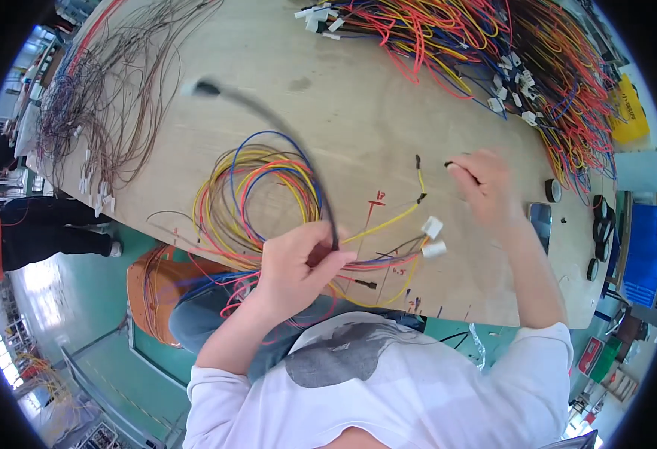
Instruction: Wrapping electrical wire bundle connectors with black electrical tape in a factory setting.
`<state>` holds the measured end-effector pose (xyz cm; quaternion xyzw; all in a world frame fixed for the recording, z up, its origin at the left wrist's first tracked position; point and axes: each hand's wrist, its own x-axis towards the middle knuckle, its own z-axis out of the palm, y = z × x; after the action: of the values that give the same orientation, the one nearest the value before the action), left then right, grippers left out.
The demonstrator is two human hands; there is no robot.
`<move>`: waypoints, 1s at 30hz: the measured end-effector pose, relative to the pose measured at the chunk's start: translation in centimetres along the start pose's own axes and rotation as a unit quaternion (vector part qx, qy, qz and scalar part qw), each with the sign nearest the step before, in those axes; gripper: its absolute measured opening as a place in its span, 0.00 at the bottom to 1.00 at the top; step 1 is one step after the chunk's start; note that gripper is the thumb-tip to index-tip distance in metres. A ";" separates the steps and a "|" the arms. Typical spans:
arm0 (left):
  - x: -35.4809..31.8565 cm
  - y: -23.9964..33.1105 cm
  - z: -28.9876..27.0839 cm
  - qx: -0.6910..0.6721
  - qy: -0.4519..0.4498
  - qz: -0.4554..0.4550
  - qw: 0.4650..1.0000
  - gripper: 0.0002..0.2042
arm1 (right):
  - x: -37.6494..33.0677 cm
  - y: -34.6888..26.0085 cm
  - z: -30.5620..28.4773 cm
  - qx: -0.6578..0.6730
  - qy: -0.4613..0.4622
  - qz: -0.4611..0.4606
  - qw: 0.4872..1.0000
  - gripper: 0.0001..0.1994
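My left hand (298, 262) is closed around a wire harness, gripping it where a black sleeved cable (287, 135) meets the other wires. That cable arches up and away to the far left, its tip blurred. Beside the hand lies the harness's round coil of yellow, red, blue and brown wires (212, 179). To the right of my grip, loose ends fan out with white connectors (433, 227) and a yellow wire (392, 219) with black bands. Raised over the table at the right, my right hand (485, 183) is closed, slightly blurred. A small black bit shows at its fingertips; its kind is unclear.
Large wire bundles (448, 37) cover the table's far right, and thin brown wires (130, 112) its far left. Black tape rolls (602, 228) and a phone (540, 224) lie near the right edge. An orange seat (145, 288) stands at left; another person (44, 228) is beyond.
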<state>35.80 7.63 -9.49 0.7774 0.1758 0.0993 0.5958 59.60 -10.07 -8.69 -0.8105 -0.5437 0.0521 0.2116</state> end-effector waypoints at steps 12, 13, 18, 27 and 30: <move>-2.2 2.0 -2.7 0.223 0.045 0.169 0.959 0.25 | -0.7 -7.7 -0.5 -0.020 0.022 -0.150 0.988 0.19; -2.8 1.9 -3.6 0.313 0.032 0.169 0.934 0.26 | -0.3 -8.5 0.6 -0.018 0.021 -0.150 0.988 0.19; -4.5 -0.9 -3.0 0.499 0.013 0.110 0.859 0.24 | 2.3 -8.6 4.7 0.012 -0.081 -0.306 0.948 0.08; -4.1 -2.0 -2.6 0.508 0.065 0.170 0.842 0.23 | 1.8 -14.8 7.2 0.069 -0.038 -0.284 0.956 0.05; -4.2 -2.3 -3.7 0.450 0.054 0.193 0.870 0.22 | 2.9 -15.4 8.8 0.088 -0.055 -0.282 0.954 0.06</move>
<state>30.23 9.79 -10.50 0.9732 0.0793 0.1641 0.1405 44.79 -0.02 -10.12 -0.5983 -0.7543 0.0823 0.2575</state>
